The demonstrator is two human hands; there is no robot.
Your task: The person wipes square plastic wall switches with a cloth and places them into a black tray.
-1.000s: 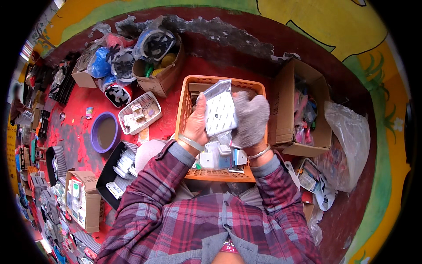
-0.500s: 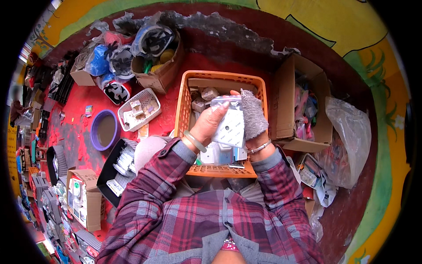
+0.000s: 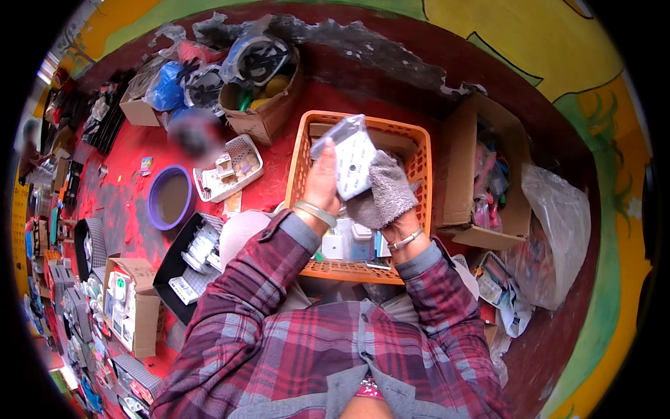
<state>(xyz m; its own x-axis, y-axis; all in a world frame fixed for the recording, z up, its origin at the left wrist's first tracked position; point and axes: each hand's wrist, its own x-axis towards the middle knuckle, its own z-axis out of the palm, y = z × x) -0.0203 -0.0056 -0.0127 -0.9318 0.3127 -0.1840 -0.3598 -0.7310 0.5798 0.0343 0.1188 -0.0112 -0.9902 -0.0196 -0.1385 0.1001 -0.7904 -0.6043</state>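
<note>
My left hand is closed on the edge of a flat white packet in a clear plastic sleeve, which it holds tilted above the orange basket. My right hand grips a grey fluffy cloth, pressed against the packet's lower right side. The cloth covers most of the right fingers. Below both hands stands the orange plastic basket, with white boxes and other small packages inside it.
Left of the basket are a white small basket, a purple basin of water and a black tray. Cardboard boxes flank the basket on the right and stand behind it. A clear plastic bag lies at far right.
The packet has tilted and moved up and left with my left hand. The grey cloth has shifted lower and left, and now wraps round the packet's lower corner.
</note>
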